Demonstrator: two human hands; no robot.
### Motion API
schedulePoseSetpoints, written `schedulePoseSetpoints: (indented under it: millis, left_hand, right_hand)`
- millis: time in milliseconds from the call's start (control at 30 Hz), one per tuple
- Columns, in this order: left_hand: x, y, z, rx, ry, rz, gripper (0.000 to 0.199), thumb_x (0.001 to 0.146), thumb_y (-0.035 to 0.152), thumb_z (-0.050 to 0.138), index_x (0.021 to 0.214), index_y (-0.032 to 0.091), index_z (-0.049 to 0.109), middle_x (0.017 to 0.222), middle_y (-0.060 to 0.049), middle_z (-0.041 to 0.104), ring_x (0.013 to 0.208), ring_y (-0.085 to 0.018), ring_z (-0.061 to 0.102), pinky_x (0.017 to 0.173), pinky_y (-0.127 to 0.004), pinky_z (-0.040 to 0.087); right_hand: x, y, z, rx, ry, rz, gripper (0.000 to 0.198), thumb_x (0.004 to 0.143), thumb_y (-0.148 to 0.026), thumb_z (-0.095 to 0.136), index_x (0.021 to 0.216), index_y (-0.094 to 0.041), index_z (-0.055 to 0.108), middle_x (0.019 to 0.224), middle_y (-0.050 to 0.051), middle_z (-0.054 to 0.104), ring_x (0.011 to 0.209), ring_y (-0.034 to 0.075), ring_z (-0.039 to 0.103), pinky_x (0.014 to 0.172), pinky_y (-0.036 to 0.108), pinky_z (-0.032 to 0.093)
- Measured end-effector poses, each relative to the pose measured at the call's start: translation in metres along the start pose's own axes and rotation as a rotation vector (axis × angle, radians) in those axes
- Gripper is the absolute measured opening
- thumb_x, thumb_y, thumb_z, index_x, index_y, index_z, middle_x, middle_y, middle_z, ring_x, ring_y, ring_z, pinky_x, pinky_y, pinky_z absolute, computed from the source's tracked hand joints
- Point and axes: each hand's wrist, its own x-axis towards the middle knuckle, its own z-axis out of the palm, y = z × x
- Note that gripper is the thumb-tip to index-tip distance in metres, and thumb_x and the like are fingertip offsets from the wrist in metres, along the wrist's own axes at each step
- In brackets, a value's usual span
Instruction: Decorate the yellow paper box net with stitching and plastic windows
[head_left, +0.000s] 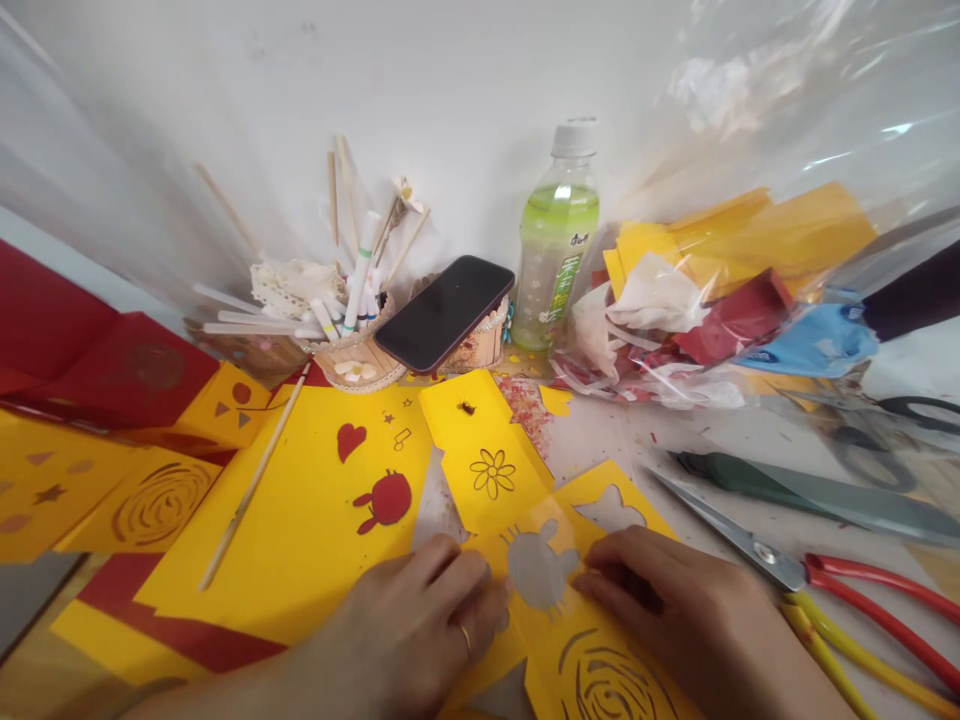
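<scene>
Yellow paper [559, 625] with cut-out shapes lies between my hands at the front; a grey rabbit-head opening and, below it, swirling slits show in it. My left hand [431, 615] wears a ring and has its fingers curled against the paper's left side. On the right, the thumb and fingers of my right hand [675, 605] pinch its edge; the fingertips are partly hidden. Just beyond is a yellow piece [510, 440] with a flower outline. A large yellow sheet [300, 540] to the left carries a red rabbit head [385, 498] and a red heart [350, 441].
Scissors with red and yellow handles [787, 570] lie at right, near a dark green blade-shaped tool [810, 485]. A phone [446, 310] rests on decorated pots beside a green drink bottle [559, 250]. A clear bag [675, 330] holds paper scraps. One thin stick [255, 480] crosses the large sheet.
</scene>
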Motion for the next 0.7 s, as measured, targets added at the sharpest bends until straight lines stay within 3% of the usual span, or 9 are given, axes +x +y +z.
schedulePoseSetpoints:
  millis: [200,467,600,700]
  left_hand:
    - [-0.007,-0.002,0.005,0.006,-0.004,0.064,0.024,0.089,0.020,0.042,0.109,0.017,0.056,0.120,-0.007,0.060,0.088,-0.018,0.056,0.058,-0.025,0.049]
    - [-0.002,-0.008,0.004,-0.055,0.107,0.107,0.027,0.092,0.019,0.036,0.103,0.015,0.060,0.110,-0.008,0.066,0.080,-0.017,0.058,0.063,-0.026,0.052]
    - [-0.002,-0.009,0.003,-0.153,0.036,0.083,0.026,0.087,0.013,0.041,0.105,0.014,0.061,0.113,-0.010,0.064,0.088,-0.020,0.060,0.070,-0.032,0.053]
    - [0.001,-0.009,-0.006,-0.276,0.028,0.018,0.029,0.086,0.011,0.042,0.108,0.014,0.060,0.114,-0.010,0.064,0.098,-0.020,0.060,0.083,-0.035,0.051]
  right_hand:
    - [0.000,0.000,-0.001,-0.002,-0.018,0.000,0.013,0.081,-0.025,0.055,0.069,-0.023,0.058,0.060,-0.005,0.062,0.049,0.010,0.057,0.045,0.021,0.042]
    - [0.005,-0.004,-0.001,-0.003,-0.023,0.048,0.007,0.078,-0.023,0.056,0.077,-0.022,0.062,0.059,-0.003,0.061,0.049,0.012,0.056,0.046,0.023,0.040]
    - [0.007,-0.008,-0.007,0.105,-0.057,0.133,0.023,0.077,-0.023,0.057,0.098,-0.021,0.064,0.061,-0.003,0.063,0.049,0.012,0.055,0.047,0.023,0.041]
    - [0.006,-0.014,-0.018,0.257,-0.041,0.144,0.031,0.078,-0.028,0.056,0.107,-0.020,0.064,0.065,-0.002,0.064,0.053,0.012,0.057,0.049,0.023,0.043]
